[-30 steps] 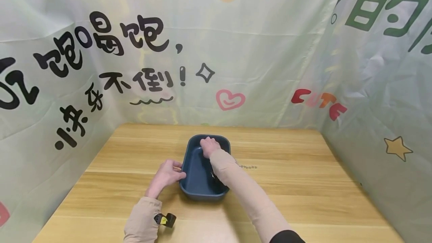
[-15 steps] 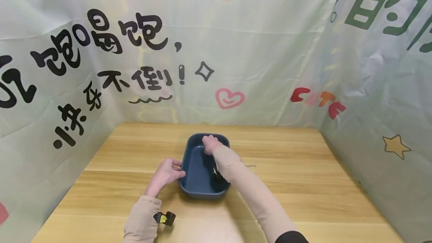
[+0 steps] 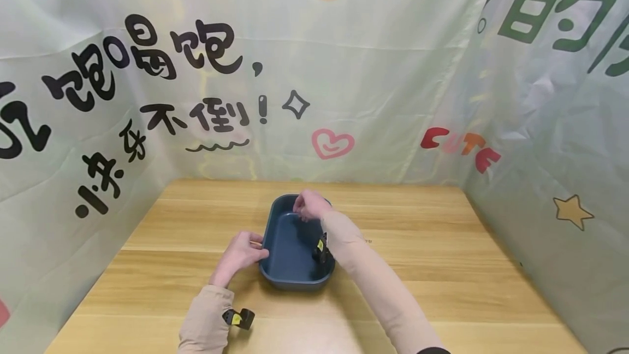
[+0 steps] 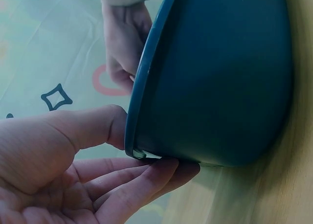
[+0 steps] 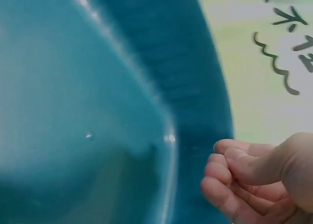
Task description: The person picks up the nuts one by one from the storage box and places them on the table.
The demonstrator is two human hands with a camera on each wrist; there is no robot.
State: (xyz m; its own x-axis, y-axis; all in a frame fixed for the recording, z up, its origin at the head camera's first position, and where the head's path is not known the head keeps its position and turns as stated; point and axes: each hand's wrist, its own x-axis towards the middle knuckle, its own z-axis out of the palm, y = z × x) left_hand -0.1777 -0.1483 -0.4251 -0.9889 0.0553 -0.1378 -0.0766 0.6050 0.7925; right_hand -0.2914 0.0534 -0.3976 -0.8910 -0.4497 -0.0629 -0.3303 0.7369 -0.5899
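A dark blue rectangular storage bin (image 3: 291, 245) with rounded corners stands on the wooden table in the head view. My left hand (image 3: 242, 251) holds its left side. In the left wrist view the thumb (image 4: 98, 128) lies at the rim and the fingers lie along the outer wall. My right hand (image 3: 312, 206) is over the bin's far end. Its fingers are curled, thumb against the fingertips, beside the far wall in the right wrist view (image 5: 259, 180). No object shows between them. A tiny pale speck (image 5: 89, 135) lies on the bin's floor.
The wooden tabletop (image 3: 417, 255) extends on both sides of the bin. Printed cloth (image 3: 383, 86) hangs behind and along both sides of it. Small black cameras sit on the left wrist (image 3: 239, 319) and right wrist (image 3: 321, 248).
My right hand has shifted slightly to the right and turned, so its wrist camera shows more. The left hand keeps its hold, and the bin stays in place.
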